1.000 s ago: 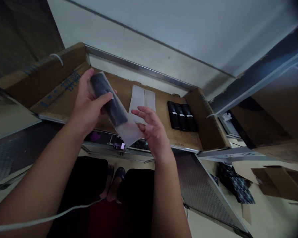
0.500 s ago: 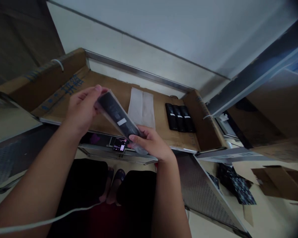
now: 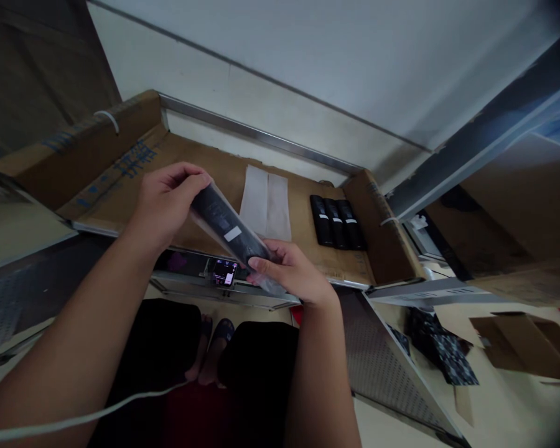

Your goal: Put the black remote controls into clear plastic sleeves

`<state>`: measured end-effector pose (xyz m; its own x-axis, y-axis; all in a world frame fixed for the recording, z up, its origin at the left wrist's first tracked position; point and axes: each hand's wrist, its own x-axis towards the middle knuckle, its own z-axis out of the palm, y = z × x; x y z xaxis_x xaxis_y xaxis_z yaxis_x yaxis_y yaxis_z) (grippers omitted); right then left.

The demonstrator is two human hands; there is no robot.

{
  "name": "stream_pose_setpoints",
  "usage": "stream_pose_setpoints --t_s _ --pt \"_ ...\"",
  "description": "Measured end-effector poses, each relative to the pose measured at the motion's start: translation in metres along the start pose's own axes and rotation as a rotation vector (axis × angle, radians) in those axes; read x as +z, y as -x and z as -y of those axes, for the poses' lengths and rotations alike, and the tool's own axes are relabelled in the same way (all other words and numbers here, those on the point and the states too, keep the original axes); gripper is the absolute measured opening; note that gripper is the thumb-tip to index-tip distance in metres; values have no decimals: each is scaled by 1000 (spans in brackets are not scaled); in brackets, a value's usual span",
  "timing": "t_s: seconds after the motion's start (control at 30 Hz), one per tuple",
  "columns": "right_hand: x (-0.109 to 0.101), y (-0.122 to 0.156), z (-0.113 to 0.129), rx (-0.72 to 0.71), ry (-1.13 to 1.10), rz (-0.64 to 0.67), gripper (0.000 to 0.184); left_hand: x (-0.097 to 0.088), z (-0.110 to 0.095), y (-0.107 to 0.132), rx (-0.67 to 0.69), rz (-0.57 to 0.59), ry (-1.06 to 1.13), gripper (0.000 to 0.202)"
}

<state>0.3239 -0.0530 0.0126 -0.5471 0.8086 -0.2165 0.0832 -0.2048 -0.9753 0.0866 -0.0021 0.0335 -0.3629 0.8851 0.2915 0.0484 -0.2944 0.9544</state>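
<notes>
clear plastic sleeve (image 3: 261, 274) already wraps the black remote (image 3: 226, 225) you hold between both hands, above the near edge of the cardboard-lined shelf (image 3: 308, 249). your left hand (image 3: 165, 202) is curled shut around the remote's upper end, thumb and fingers pinching it; your right hand (image 3: 292, 270) is closed on the lower end, where the loose tail of the sleeve sticks out past the remote. judging by that, the remote looks fully slid in and the open end seems not yet folded or sealed. three black remotes (image 3: 338, 221) lie side by side on the shelf to the right, and two flat empty sleeves (image 3: 267, 202) lie just behind your hands. a small white label (image 3: 232, 234) shows on the held remote, too small to read. blue print (image 3: 130, 160) on the cardboard at left is blurred and unreadable.
</notes>
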Motion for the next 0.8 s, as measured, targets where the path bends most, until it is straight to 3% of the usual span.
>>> stream_pose_setpoints --t_s 0.27,0.47,0.57,0.67,0.73,0.8 --pt "-2 2 2 -9 -19 -18 34 -2 6 -3 -52 -31 -60 13" --pt "-3 4 3 -8 -48 -2 38 -1 8 -4 -112 -52 108 10" --pt "1 0 3 3 -109 -75 43 -3 10 -2 -277 31 298 21" --pt "14 -11 1 -13 -203 -161 45 -2 14 6 -442 190 371 29" --pt "26 -20 0 -32 -260 -173 44 3 16 11 -485 245 358 29" --pt "36 -27 1 -35 -276 -149 42 7 18 14 -489 231 336 26"
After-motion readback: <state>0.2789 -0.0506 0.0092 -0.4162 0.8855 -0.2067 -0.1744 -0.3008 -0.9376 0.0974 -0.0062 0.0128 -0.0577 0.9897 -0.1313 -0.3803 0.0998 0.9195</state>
